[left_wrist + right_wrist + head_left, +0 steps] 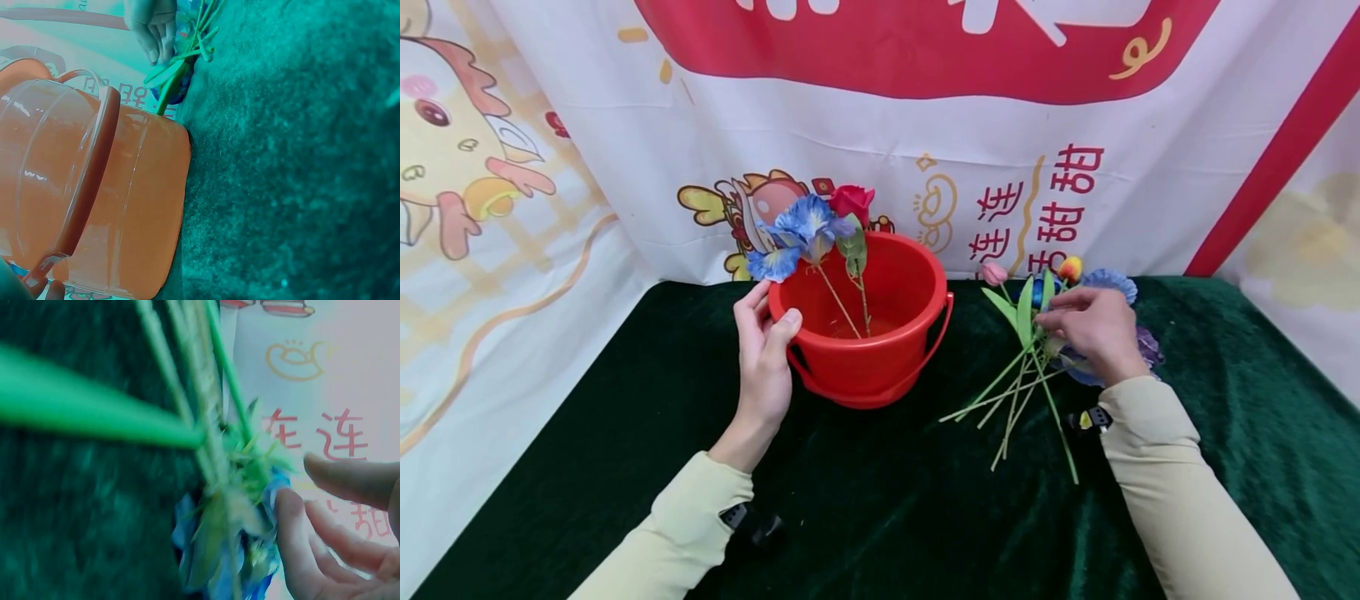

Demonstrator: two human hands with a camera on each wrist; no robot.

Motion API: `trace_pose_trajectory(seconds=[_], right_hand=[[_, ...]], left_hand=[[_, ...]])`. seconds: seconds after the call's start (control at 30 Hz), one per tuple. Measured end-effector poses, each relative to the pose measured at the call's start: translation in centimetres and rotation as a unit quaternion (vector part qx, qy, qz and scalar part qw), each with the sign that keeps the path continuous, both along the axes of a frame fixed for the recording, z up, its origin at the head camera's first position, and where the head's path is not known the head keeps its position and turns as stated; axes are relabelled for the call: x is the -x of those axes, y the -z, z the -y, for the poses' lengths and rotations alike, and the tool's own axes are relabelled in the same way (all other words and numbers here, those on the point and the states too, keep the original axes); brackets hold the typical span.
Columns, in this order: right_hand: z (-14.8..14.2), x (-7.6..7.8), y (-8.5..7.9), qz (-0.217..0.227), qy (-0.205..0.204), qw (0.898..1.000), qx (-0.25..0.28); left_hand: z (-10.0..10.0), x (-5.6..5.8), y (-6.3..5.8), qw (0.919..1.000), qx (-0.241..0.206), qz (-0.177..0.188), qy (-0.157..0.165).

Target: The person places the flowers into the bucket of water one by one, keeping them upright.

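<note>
My left hand point(763, 362) grips the near left rim of a red bucket point(865, 367), with the thumb at the rim and the fingers on the outer side. A blue iris point(808, 225) and a red rose point(852, 202) lean in the bucket, stems down. To the right, my right hand point(1097, 327) reaches over a bunch of artificial flowers on the cloth. In the right wrist view, its thumb and fingers point(290, 519) stand apart beside the stems and blue petals point(215, 575). Among the bunch are a pink tulip point(994, 273) and a yellow-orange tulip point(1070, 268).
Dark green velvet cloth point(880, 517) covers the table. The bunch's loose stems point(1011, 400) cross one another and point towards the front. The bucket's handle point(942, 333) hangs down. Behind stands a printed white and red backdrop point(865, 125).
</note>
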State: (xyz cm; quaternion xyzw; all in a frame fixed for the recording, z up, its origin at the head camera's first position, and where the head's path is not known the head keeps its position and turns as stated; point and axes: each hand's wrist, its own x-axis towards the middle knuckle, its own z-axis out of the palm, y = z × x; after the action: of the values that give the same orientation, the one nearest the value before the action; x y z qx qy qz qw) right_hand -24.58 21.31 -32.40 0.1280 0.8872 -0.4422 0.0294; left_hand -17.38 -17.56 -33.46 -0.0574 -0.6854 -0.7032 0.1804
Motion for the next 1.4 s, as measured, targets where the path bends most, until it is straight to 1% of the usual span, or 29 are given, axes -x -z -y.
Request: trace_pose_trajectory(seconds=[0.1, 0.17, 0.2, 0.33, 0.43, 0.5, 0.57, 0.67, 0.73, 0.8, 0.9, 0.97, 1.0, 1.07, 1.1, 1.23, 1.3, 1.4], right_hand=[[-0.6, 0.0, 0.3, 0.003, 0.046, 0.999, -0.014], [-0.9, 0.1, 0.6, 0.013, 0.064, 0.998, -0.013], [-1.0, 0.2, 0.8, 0.019, 0.067, 0.998, -0.009], [-1.2, 0.6, 1.4, 0.040, 0.063, 0.996, 0.042], [-1.2, 0.8, 1.9, 0.040, 0.064, 0.992, 0.102], [-1.1, 0.9, 2.1, 0.024, 0.069, 0.989, 0.132], [-0.9, 0.9, 2.3, 0.001, 0.073, 0.986, 0.149], [-0.5, 1.0, 2.2, -0.043, 0.075, 0.986, 0.140], [-0.2, 1.1, 2.0, -0.065, 0.074, 0.988, 0.118], [0.2, 1.1, 1.8, -0.084, 0.065, 0.989, 0.108], [0.6, 1.0, 1.4, -0.098, 0.037, 0.988, 0.111], [0.7, 0.9, 1.3, -0.093, 0.020, 0.986, 0.135], [0.8, 0.9, 1.2, -0.086, 0.018, 0.986, 0.143], [0.8, 0.9, 1.1, -0.069, 0.026, 0.985, 0.158], [0.8, 0.9, 1.1, -0.059, 0.037, 0.984, 0.161], [0.7, 0.9, 1.0, -0.027, 0.081, 0.987, 0.138], [0.6, 1.0, 1.0, -0.013, 0.090, 0.988, 0.122], [0.5, 1.1, 1.2, -0.001, 0.092, 0.990, 0.105]], left_hand=[[0.1, 0.0, 0.1, 1.0000, 0.000, 0.001, -0.001], [0.1, 0.0, 0.1, 1.0000, 0.000, 0.001, -0.001], [0.1, 0.0, 0.1, 1.0000, 0.000, 0.001, -0.001], [0.2, -0.1, 0.1, 1.0000, -0.001, 0.000, -0.002], [0.2, -0.1, 0.0, 1.0000, -0.002, 0.001, -0.002], [0.2, -0.1, 0.0, 1.0000, -0.002, 0.003, -0.002], [0.2, -0.1, 0.1, 1.0000, 0.000, 0.004, -0.003], [0.2, -0.1, 0.1, 1.0000, 0.001, 0.004, -0.002], [0.2, -0.1, 0.1, 1.0000, -0.001, 0.003, -0.001], [0.2, -0.1, 0.1, 1.0000, -0.002, 0.001, 0.002], [0.1, -0.1, 0.0, 0.9999, -0.007, -0.003, 0.007], [0.1, -0.1, -0.1, 0.9999, -0.009, -0.004, 0.010], [0.1, 0.0, -0.1, 0.9999, -0.010, -0.004, 0.011], [0.1, 0.0, 0.0, 0.9999, -0.011, -0.002, 0.010], [0.0, 0.0, 0.0, 0.9999, -0.009, -0.001, 0.009], [0.0, 0.0, -0.1, 1.0000, -0.005, 0.001, 0.007], [0.0, 0.0, -0.1, 1.0000, -0.005, 0.001, 0.006], [0.1, 0.1, -0.1, 1.0000, -0.004, 0.002, 0.005]])
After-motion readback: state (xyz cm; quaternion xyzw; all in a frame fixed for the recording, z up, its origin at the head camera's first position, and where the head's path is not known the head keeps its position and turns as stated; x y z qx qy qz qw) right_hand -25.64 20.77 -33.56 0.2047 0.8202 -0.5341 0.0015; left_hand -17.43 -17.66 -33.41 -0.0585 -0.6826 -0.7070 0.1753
